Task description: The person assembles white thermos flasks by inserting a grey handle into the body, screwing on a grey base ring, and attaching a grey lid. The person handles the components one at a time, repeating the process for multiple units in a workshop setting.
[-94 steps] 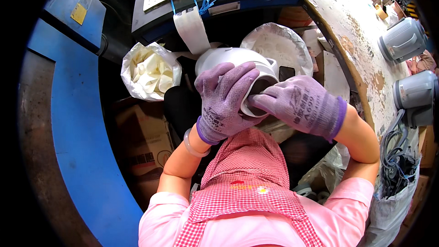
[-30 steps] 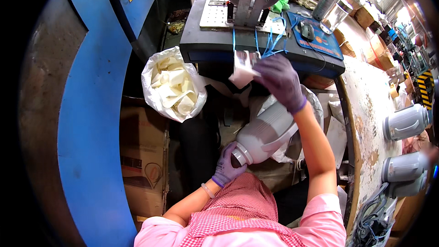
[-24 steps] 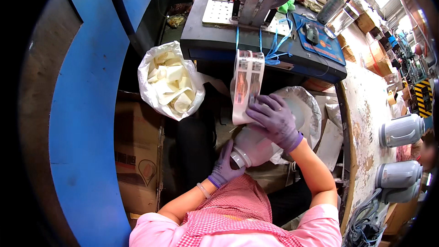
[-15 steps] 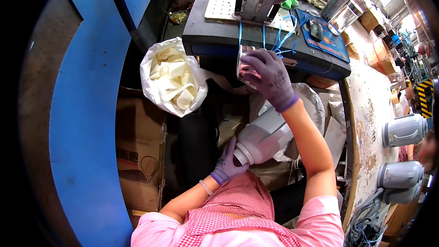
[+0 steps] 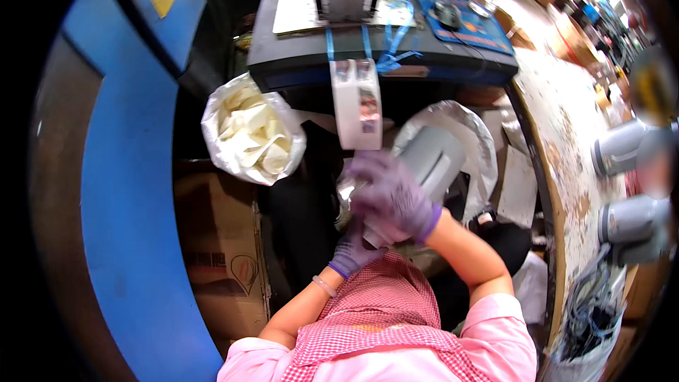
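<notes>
A grey thermos jug (image 5: 433,163) lies tilted across my lap, its neck end toward me. My left hand (image 5: 356,253), in a purple-grey glove, is closed around that neck end. Above the jug's near part is my gloved right hand (image 5: 389,191), smeared by motion, with curled fingers. A small shiny pale piece (image 5: 346,192) shows at its fingertips; its kind is too blurred to tell. Just beyond this hand, a roll of printed labels (image 5: 357,110) hangs from blue straps (image 5: 366,44) at the desk edge.
A white bag of cream-coloured scraps (image 5: 254,138) stands left of my legs, beside a cardboard box (image 5: 223,255). The dark desk (image 5: 304,53) holds a metal stand and a mouse on a blue pad (image 5: 470,28). More grey jugs (image 5: 629,219) stand along the worn bench (image 5: 555,148) at right.
My right hand has moved from the label roll back toward me, over the jug. The roll now hangs untouched. My left hand still grips the jug's neck end, and the view has shifted.
</notes>
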Demonstrator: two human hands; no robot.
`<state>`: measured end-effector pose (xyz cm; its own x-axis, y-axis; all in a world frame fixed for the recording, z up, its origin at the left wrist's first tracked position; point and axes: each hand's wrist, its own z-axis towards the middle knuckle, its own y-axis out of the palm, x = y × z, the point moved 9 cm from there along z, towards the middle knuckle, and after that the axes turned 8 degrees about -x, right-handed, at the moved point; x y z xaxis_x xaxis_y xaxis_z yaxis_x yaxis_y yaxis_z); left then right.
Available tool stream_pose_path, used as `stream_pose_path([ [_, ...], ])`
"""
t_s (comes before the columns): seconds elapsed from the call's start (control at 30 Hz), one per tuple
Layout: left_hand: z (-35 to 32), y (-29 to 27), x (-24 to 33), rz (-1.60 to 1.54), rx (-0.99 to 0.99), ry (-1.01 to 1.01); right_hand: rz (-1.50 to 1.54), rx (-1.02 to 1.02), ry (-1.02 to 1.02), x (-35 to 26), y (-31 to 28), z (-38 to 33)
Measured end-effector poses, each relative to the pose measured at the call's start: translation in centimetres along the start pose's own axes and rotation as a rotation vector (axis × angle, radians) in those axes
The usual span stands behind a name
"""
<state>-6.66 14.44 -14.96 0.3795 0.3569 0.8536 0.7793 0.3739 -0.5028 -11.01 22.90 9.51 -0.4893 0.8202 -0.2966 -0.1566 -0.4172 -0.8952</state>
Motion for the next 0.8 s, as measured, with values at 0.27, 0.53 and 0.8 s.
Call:
stream_pose_path([
  [0.27, -0.5, 0.1, 0.4, -0.058, -0.021, -0.150, 1.042, 0.930, 1.148, 16.1, -1.0, -25.4],
  [0.53, -0.1, 0.1, 1.2, -0.029, 0.008, -0.101, 1.300, 1.021, 1.175, 23.4, 7.8, -27.9],
  [0.8, 0.2, 0.3, 1.3, 0.017, 0.032, -0.056, 1.310, 0.990, 1.175, 23.6, 7.7, -27.6],
])
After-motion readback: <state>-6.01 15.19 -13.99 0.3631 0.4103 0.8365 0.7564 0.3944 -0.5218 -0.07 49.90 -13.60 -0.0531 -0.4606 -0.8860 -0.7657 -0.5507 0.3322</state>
